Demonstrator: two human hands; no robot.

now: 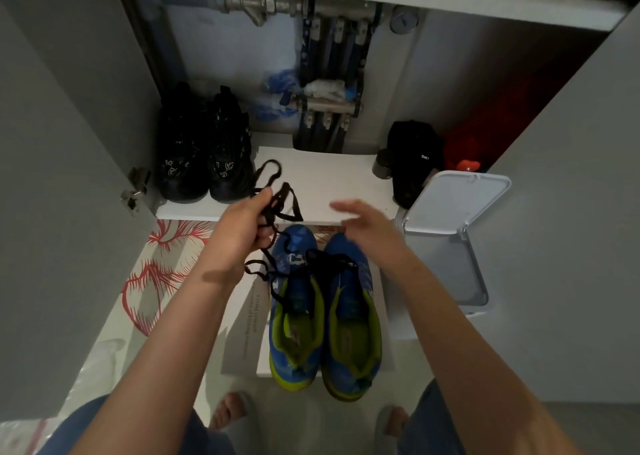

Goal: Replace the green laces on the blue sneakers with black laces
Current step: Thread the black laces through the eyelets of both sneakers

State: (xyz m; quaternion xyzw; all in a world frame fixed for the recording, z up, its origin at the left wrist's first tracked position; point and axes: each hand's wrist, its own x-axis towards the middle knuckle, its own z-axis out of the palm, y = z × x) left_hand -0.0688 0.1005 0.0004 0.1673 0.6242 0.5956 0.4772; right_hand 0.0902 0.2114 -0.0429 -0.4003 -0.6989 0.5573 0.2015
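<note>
Two blue sneakers with lime-green lining stand side by side on white paper on the floor, the left one [294, 302] and the right one [353, 312], toes pointing away from me. No laces run through their eyelets. My left hand [242, 229] grips a tangled bunch of black laces [284, 201] above the sneakers' toes. Loops stick up over the shelf edge and loose ends hang down across the left sneaker. My right hand [363, 222] hovers open above the right sneaker's toe, fingers spread toward the laces, holding nothing.
An open cabinet lies ahead, its white shelf [329, 184] carrying a pair of black sneakers [204, 149] on the left and a black bag [414, 156] on the right. A white lidded bin [450, 229] stands right of the sneakers. Pipes fill the back. My feet are below.
</note>
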